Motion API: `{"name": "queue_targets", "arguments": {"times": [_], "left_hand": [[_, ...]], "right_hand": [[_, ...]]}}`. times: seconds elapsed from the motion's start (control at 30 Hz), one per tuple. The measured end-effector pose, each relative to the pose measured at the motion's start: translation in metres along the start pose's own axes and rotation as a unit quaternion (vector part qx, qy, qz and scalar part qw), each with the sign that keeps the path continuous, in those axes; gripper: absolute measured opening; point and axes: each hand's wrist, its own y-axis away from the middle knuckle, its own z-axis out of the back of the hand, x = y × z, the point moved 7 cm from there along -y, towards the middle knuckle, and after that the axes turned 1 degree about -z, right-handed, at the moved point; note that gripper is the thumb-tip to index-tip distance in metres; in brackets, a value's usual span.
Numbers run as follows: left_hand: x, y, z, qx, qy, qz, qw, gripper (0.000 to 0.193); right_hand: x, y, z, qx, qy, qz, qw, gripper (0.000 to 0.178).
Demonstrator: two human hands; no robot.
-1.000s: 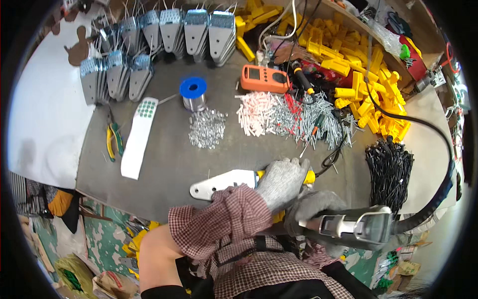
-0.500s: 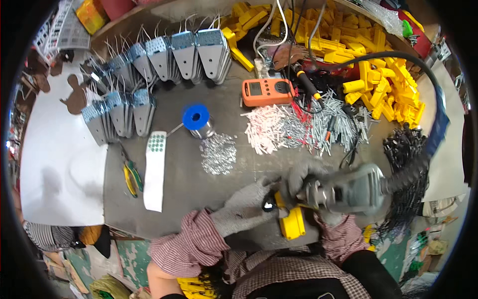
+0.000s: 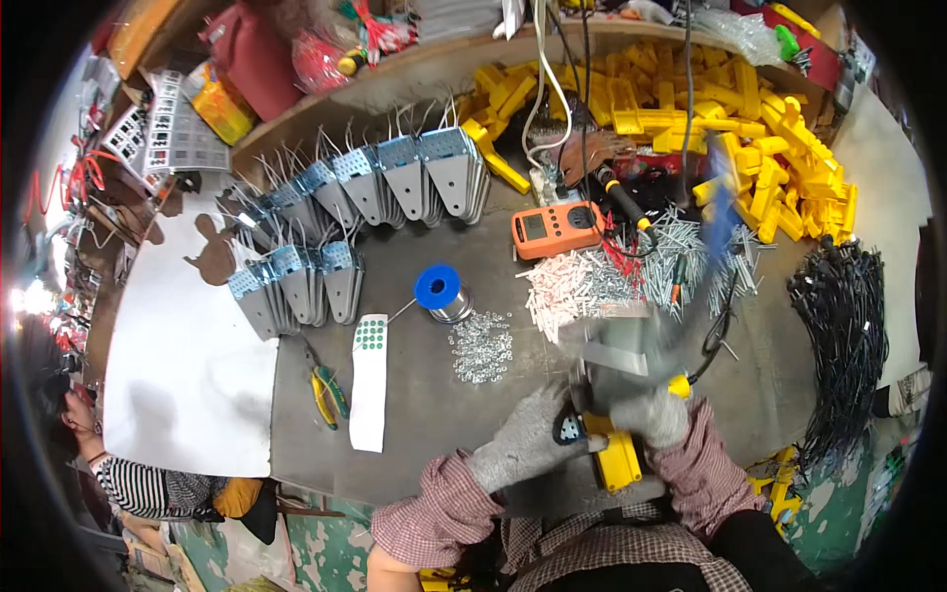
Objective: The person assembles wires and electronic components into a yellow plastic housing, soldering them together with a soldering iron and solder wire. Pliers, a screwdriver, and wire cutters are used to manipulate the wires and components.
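My left hand (image 3: pixel 528 439), in a grey knit glove, is closed around a yellow plastic housing (image 3: pixel 619 464) near the table's front edge. A small perforated metal piece (image 3: pixel 569 428) shows at its fingertips. My right hand (image 3: pixel 653 414), gloved too and blurred, grips a grey power tool (image 3: pixel 623 347) just above the housing. Motion smears the tool, and its tip cannot be made out. Its blue-wrapped hose (image 3: pixel 722 212) rises behind it. Left of the tool are a pile of small metal nuts (image 3: pixel 481 347) and a blue-ended spool of wire (image 3: pixel 438 287).
Behind lie pink and metal pins (image 3: pixel 557 296), an orange multimeter (image 3: pixel 557 229) and heaped yellow housings (image 3: pixel 779 173). Grey metal brackets (image 3: pixel 380 187) stand far left. Pliers (image 3: pixel 328 397) lie beside a sticker strip (image 3: pixel 368 405). Black cables (image 3: pixel 838 335) hang right. Another person's arm (image 3: pixel 138 483) is at far left.
The view has shifted, so the table's things appear farther right. The power tool has swung from pointing sideways to above the housing, and its hose has moved inward from the right.
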Motion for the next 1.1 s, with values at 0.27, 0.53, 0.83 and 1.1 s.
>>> {"name": "queue_targets", "arguments": {"times": [0.27, 0.53, 0.83, 1.1], "left_hand": [[0.015, -0.035, 0.115, -0.307, -0.495, 0.002, 0.813, 0.016], [0.022, -0.083, 0.116, -0.157, -0.534, 0.080, 0.827, 0.025], [0.014, 0.044, 0.021, -0.313, 0.042, -0.065, 0.946, 0.018], [0.015, 0.045, -0.004, -0.329, -0.094, -0.119, 0.932, 0.026]], "right_hand": [[0.097, 0.017, 0.024, 0.003, -0.288, 0.306, 0.907, 0.067], [0.002, 0.060, 0.141, -0.169, -0.461, 0.350, 0.798, 0.034], [-0.003, 0.057, 0.122, -0.314, -0.424, 0.277, 0.803, 0.025], [-0.006, 0.047, 0.121, -0.207, -0.481, 0.321, 0.789, 0.027]]}}
